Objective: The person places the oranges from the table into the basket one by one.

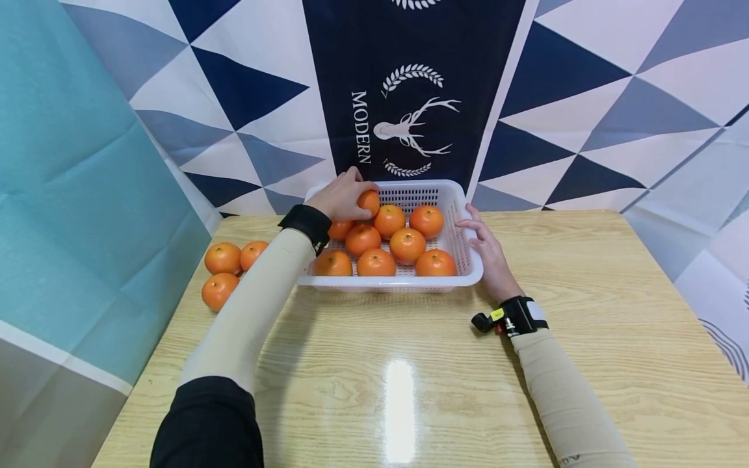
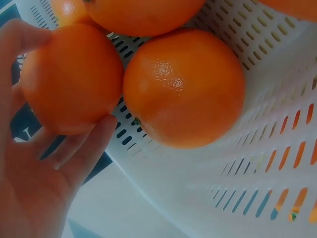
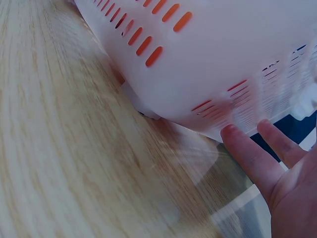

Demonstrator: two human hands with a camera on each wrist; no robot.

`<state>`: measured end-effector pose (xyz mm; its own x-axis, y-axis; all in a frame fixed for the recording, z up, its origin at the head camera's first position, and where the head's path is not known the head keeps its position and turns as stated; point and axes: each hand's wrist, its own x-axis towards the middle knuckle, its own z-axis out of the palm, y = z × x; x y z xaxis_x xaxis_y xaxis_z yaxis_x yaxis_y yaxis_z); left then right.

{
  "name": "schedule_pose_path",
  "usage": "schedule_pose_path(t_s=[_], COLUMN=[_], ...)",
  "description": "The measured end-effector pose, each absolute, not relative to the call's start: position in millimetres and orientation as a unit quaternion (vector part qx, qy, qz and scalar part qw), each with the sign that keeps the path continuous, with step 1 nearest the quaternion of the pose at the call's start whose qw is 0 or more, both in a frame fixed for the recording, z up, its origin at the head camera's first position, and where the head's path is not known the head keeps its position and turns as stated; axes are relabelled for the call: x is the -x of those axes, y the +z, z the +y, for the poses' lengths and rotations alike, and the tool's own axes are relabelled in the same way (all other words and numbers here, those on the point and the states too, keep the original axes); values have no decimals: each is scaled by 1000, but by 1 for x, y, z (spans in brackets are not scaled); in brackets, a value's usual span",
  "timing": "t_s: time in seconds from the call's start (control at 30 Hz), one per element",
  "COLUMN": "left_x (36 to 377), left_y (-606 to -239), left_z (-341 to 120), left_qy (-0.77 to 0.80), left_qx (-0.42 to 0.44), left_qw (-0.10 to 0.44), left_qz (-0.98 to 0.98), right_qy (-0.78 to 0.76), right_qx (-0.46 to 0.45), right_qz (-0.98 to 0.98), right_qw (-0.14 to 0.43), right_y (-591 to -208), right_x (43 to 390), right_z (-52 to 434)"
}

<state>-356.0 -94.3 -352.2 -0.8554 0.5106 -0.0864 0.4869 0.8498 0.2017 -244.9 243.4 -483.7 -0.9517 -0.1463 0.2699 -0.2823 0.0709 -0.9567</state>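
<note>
At the back left of a white slotted plastic basket (image 1: 447, 281), my left hand (image 1: 342, 195) grips an orange (image 1: 370, 201) between thumb and fingers. In the left wrist view that orange (image 2: 74, 79) sits right beside another orange (image 2: 183, 89), inside the basket wall. Several more oranges (image 1: 407, 246) lie in the basket. My right hand (image 1: 491, 257) holds the basket's right side, one digit over the rim. The right wrist view shows two fingers (image 3: 250, 156) of it against the basket's outer wall (image 3: 163, 89).
On the wooden table (image 1: 339, 364), left of the basket, a small group of oranges (image 1: 222, 259) lies partly behind my left forearm. Behind the basket hangs a patterned cloth (image 1: 409, 78) close to the table's back edge. A teal cloth (image 1: 88, 182) hangs along the left side.
</note>
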Motion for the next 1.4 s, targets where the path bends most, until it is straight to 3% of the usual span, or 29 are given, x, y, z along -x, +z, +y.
schedule_pose_path(t_s=[1.07, 1.4], left_x=[359, 356], left_y=[-348, -328], left_z=[-103, -110], left_qy=[94, 105], left_qx=[-249, -248], left_qw=[64, 27], left_qz=[962, 963], right_qy=[676, 675], right_qx=[-153, -161], right_qz=[-719, -718], right_qw=[57, 57], right_y=[-486, -488], right_x=[246, 247], right_z=[244, 245])
